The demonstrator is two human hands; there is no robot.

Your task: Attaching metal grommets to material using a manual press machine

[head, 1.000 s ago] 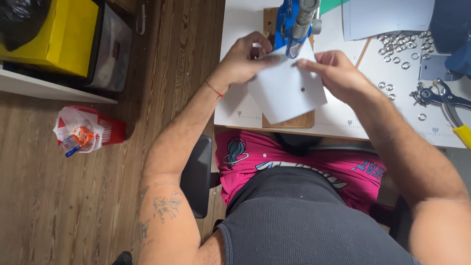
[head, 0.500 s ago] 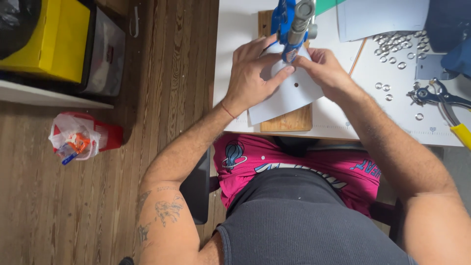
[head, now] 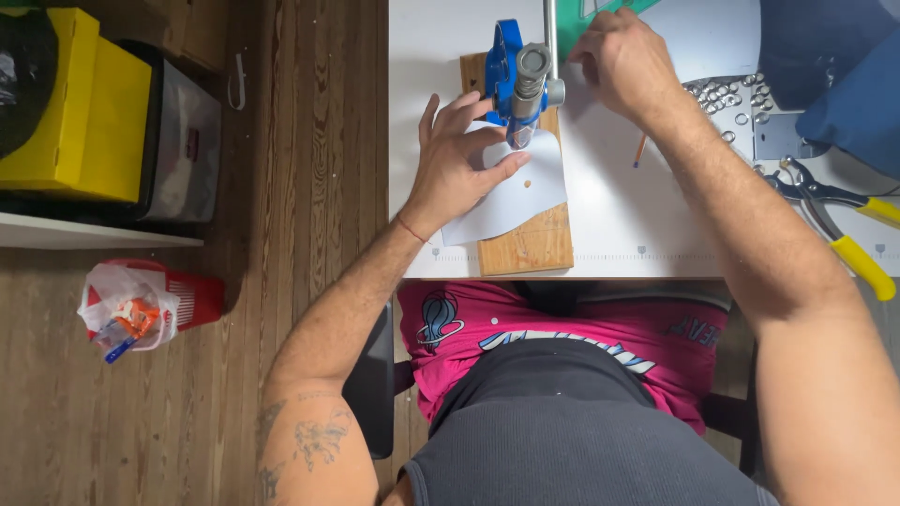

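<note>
A blue hand press stands on a wooden board on the white table. A white sheet with small holes lies under the press head. My left hand lies flat on the sheet, fingers spread, pinning it to the board. My right hand is at the upper right of the press, fingers curled beside its metal lever; what they grip is hidden.
Several metal eyelets lie scattered at the right. Yellow-handled pliers rest near the table's right edge, blue cloth above them. On the wooden floor at left stand a yellow box, a grey bin and a red basket.
My right hand left the sheet and moved up and right to the press lever. My left hand flattened onto the sheet, which now lies on the board under the press.
</note>
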